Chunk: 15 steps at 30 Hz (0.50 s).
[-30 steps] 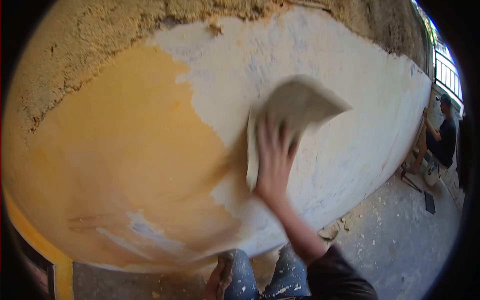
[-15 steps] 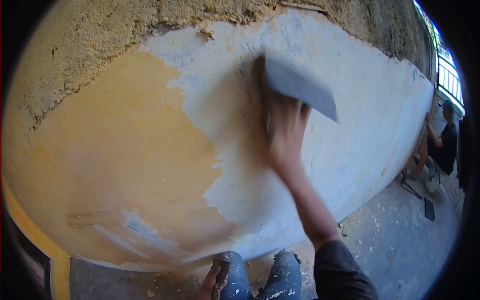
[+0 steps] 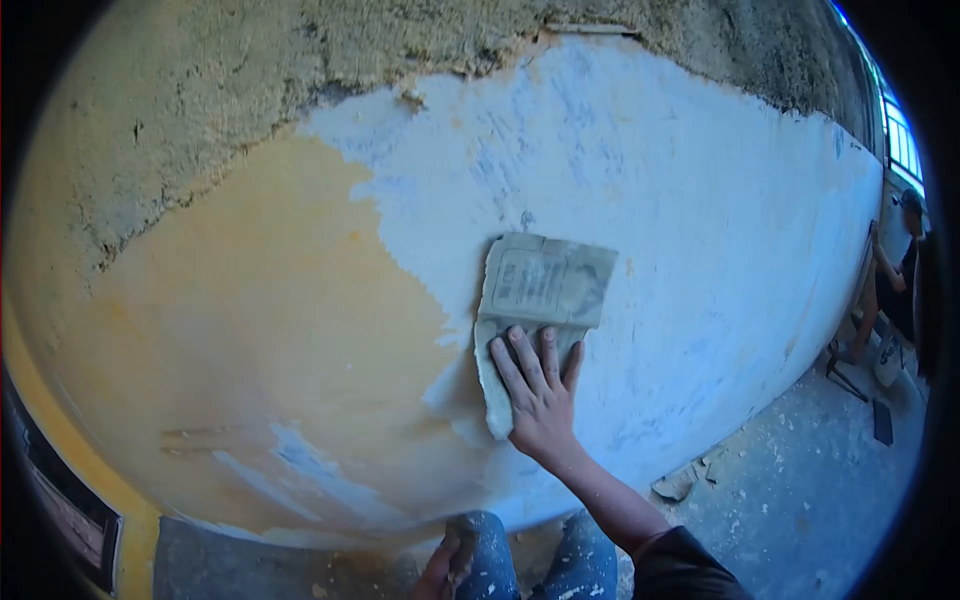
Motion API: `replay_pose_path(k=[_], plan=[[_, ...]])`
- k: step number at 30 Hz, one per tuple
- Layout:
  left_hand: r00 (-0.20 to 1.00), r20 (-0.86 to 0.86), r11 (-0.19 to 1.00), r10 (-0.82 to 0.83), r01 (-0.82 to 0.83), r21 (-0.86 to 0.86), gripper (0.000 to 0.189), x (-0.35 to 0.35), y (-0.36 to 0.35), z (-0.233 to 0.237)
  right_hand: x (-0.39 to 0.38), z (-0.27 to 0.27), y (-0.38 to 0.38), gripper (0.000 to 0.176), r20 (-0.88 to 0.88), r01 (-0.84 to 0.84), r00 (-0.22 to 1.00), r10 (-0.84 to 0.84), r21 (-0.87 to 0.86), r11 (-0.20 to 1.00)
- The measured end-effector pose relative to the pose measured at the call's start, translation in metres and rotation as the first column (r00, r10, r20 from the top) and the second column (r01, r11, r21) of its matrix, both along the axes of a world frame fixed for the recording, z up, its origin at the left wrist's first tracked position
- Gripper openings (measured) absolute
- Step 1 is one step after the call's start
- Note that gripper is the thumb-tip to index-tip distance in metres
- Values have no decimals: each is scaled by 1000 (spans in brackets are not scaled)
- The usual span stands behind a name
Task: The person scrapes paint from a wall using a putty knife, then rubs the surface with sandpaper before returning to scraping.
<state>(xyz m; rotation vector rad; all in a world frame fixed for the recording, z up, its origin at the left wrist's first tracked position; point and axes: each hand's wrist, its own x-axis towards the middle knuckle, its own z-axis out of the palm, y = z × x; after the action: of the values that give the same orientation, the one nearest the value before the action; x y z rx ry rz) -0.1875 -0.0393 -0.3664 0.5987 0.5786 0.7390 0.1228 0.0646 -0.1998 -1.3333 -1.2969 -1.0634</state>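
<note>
My right hand presses a sheet of sandpaper with a printed grey back against the wall. Its fingers are spread over the lower part of the sheet, and the thumb is hidden. The sheet has a ragged left edge and a crease across it. Pale, scraped surface surrounds it, with yellow paint to its left. Low by my left knee, my left hand is closed around a small dark piece that I cannot make out.
Rough bare plaster runs along the top of the wall. Flakes lie on the speckled floor. At the far right a co-worker crouches against the wall beside a pale bucket. A yellow-edged frame stands lower left.
My right hand has moved down the wall with the sandpaper. The sheet, tilted and blurred before, now lies flatter with its printed back showing. My left hand stays near my knee.
</note>
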Motion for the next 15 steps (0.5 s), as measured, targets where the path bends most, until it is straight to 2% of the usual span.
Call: replay_pose_path(k=[2,3,6,7,8,9,10,11,12,13,14,15], plan=[[1000,-6,999,5,-5,-47,47,-7,-24,-10,-14,200,-39,64,-2,-19,1000,19,-194,981],[1000,0,998,15,-15,-62,47,-8,-35,-13,3,254,-45,66,-77,-118,990,115,-33,993],[1000,10,998,29,-28,-61,47,-16,-41,-13,9,262,-46,72,-121,-62,991,55,-52,997],[1000,13,999,14,-13,-42,47,-17,-32,-11,-8,215,-54,69,-197,-87,979,45,-211,974],[1000,22,1000,1,-1,-25,47,-18,-22,-10,-15,142,-48,68,-99,-56,995,26,-305,951],[999,37,1000,-2,2,-9,47,-14,-13,-10,-5,112,-32,66,-37,-94,995,88,-223,970],[999,49,1000,-1,1,-8,47,-11,-11,-13,-7,127,-41,64,26,-141,989,147,-157,977],[999,42,999,12,-10,-49,48,-19,-36,-20,2,149,-48,62,-59,-116,992,109,-142,983],[999,44,997,25,-22,-75,48,-23,-52,-24,12,226,-58,61,-131,-86,989,70,-117,989],[998,59,997,30,-26,-67,48,-19,-50,-24,36,255,-49,63,-115,-266,958,263,-6,964],[997,70,998,34,-29,-63,48,-18,-50,-23,25,276,-66,59,-251,-245,940,230,-29,969],[997,70,997,33,-29,-66,48,-23,-54,-23,13,250,-65,63,-237,-144,965,115,-111,983]])
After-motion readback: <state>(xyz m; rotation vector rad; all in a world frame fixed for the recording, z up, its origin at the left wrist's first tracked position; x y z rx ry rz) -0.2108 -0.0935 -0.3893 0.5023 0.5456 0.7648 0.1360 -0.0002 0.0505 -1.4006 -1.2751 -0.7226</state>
